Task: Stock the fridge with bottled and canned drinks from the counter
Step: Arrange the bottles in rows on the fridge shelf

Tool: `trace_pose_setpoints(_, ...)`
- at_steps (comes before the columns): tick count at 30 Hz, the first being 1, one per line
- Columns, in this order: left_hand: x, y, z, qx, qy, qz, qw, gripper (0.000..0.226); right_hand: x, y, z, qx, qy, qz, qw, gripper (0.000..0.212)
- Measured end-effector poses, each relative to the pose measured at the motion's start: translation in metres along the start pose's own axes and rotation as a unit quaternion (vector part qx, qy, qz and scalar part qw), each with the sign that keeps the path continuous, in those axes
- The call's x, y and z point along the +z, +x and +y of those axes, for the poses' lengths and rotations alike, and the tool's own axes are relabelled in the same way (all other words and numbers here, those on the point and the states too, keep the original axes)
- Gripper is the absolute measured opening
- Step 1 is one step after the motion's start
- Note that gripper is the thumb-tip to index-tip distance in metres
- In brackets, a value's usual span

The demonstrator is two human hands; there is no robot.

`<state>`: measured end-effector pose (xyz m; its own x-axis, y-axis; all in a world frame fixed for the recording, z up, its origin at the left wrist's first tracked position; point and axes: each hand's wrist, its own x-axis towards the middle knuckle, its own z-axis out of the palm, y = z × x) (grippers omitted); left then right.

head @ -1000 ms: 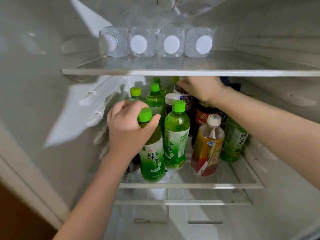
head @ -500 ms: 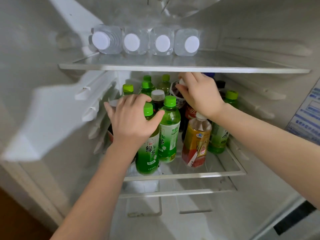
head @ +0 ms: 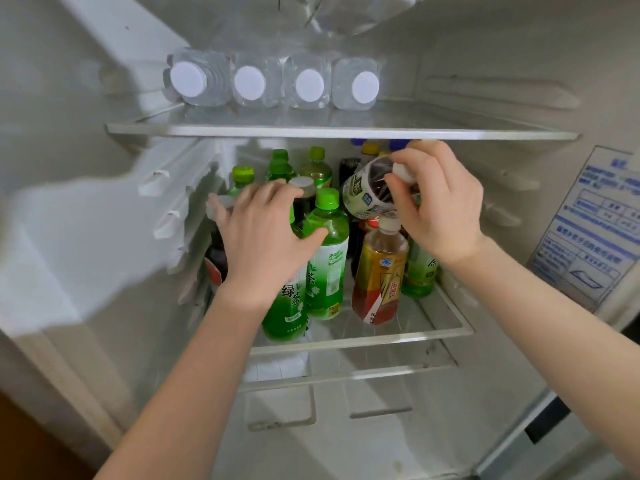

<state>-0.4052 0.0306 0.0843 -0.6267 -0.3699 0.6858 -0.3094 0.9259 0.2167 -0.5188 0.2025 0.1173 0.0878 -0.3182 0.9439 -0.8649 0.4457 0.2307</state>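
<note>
The fridge is open and white inside. It looks a bit more turned than half a second ago, so more of the blue and white sticker on its right wall shows now.

The top shelf holds four water bottles. They lie on their sides in a row with their white caps facing out, just as before.

The lower shelf is packed with standing drinks.

The left hand was wrapped round the top of the front green tea bottle. Now its fingers are spread out flatter, and the palm lies over that bottle's top and hides the cap. The thumb touches the shoulder of the second green tea bottle just beside it.

The right hand was down on a bottle top at the back. Now it pinches the white cap end of the dark tea bottle. That bottle is up off the shelf and tipped over, just under the top shelf and above the other drinks.

The amber tea bottle stands at the front right, below the right hand, where it stood before.
</note>
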Motion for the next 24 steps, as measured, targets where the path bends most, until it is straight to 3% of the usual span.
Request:
trace_pose_setpoints(9, 0.000, 0.019, 0.015, 0.102, -0.025, -0.032, 0.994, 0.058, -0.034, 0.001, -0.007, 0.013, -0.010, 0.129, 0.992, 0.012)
trace_pose_setpoints(14, 0.001, 0.022, 0.013, 0.094, -0.028, -0.029, 0.995, 0.054, -0.068, 0.008, -0.012, 0.103, -0.047, 0.183, 0.977, 0.019)
trace_pose_setpoints(20, 0.004, 0.025, 0.015, 0.101, -0.027, -0.037, 0.994, 0.055, -0.112, 0.016, -0.008, 0.229, -0.003, 0.131, 0.964, 0.013)
trace_pose_setpoints(24, 0.005, 0.024, 0.012, 0.102, -0.029, -0.026, 0.994, 0.057, -0.122, 0.011, 0.001, 0.323, -0.044, 0.051, 0.944, 0.028)
